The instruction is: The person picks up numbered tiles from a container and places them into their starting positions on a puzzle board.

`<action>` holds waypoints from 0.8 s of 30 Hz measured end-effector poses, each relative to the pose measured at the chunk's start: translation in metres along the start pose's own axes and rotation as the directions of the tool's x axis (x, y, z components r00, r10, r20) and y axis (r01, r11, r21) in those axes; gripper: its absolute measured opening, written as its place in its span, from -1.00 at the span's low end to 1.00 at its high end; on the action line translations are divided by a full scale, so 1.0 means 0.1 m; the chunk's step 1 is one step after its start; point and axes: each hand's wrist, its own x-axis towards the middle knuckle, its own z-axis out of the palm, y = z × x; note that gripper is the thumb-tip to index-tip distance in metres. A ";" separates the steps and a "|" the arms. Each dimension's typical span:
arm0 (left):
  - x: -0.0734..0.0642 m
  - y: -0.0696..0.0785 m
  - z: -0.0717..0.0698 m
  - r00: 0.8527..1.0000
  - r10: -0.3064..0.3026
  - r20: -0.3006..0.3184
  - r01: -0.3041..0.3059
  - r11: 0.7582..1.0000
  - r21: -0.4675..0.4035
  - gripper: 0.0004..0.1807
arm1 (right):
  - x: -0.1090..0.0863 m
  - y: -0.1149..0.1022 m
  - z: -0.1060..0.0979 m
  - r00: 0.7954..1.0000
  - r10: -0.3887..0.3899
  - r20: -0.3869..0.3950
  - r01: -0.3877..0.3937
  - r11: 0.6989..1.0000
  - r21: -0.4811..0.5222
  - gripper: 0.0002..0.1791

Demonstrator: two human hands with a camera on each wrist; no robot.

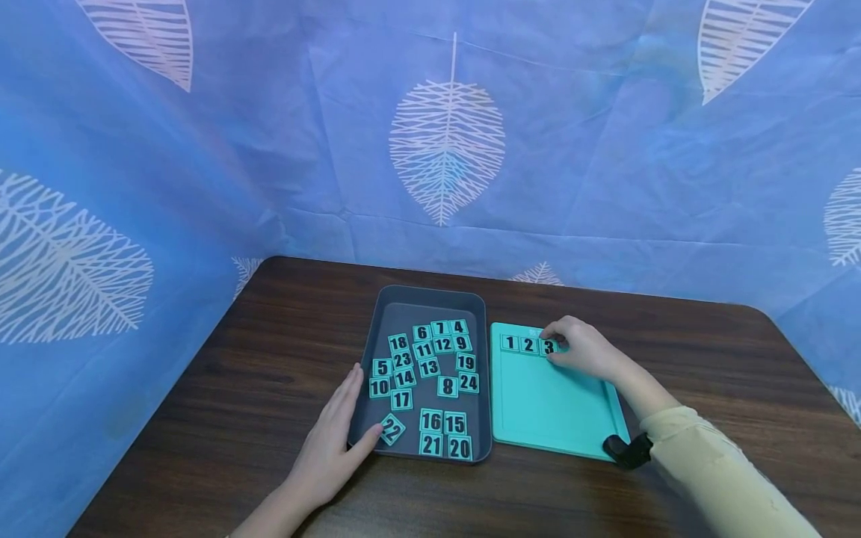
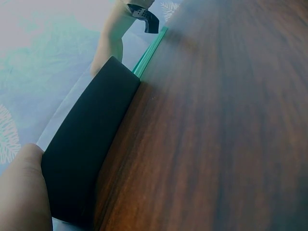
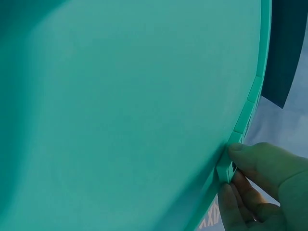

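My right hand (image 1: 584, 348) pinches a turquoise number tile marked 3 (image 1: 548, 347) at the upper edge of a turquoise square board (image 1: 558, 403). In the right wrist view the thumb and fingers meet on that tile (image 3: 224, 169), which abuts the row along the rim. Tiles 1 (image 1: 510, 342) and 2 (image 1: 528, 345) lie left of it. My left hand (image 1: 329, 441) rests at the near left corner of a dark grey tray (image 1: 422, 295), fingers fairly straight along its side. The thumb lies over the rim beside tile 22 (image 1: 392, 429).
Many loose number tiles lie in the tray, among them 16 (image 1: 431, 420) and 8 (image 1: 447, 386). Tray and board stand side by side on a dark wooden table (image 1: 303, 336). A blue cloth with white leaves (image 1: 572, 149) hangs behind. The right wrist wears a black strap (image 1: 627, 451).
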 end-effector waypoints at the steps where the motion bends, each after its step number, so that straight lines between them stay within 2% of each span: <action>1: 0.00 0.00 0.00 1.000 0.000 -0.001 0.000 1.000 0.001 -0.14 | 0.00 -0.01 0.00 1.000 -0.005 0.000 0.005 1.000 -0.003 -0.71; 18: 0.00 0.01 0.03 0.999 -0.032 0.012 0.032 0.999 0.019 -0.14 | -0.06 -0.01 0.05 1.000 0.010 -0.016 -0.011 0.998 -0.060 -0.66; 24: 0.02 0.01 0.01 1.000 -0.023 0.008 0.023 0.999 0.024 -0.14 | -0.03 -0.03 0.05 0.999 -0.030 -0.023 0.028 0.995 -0.098 -0.63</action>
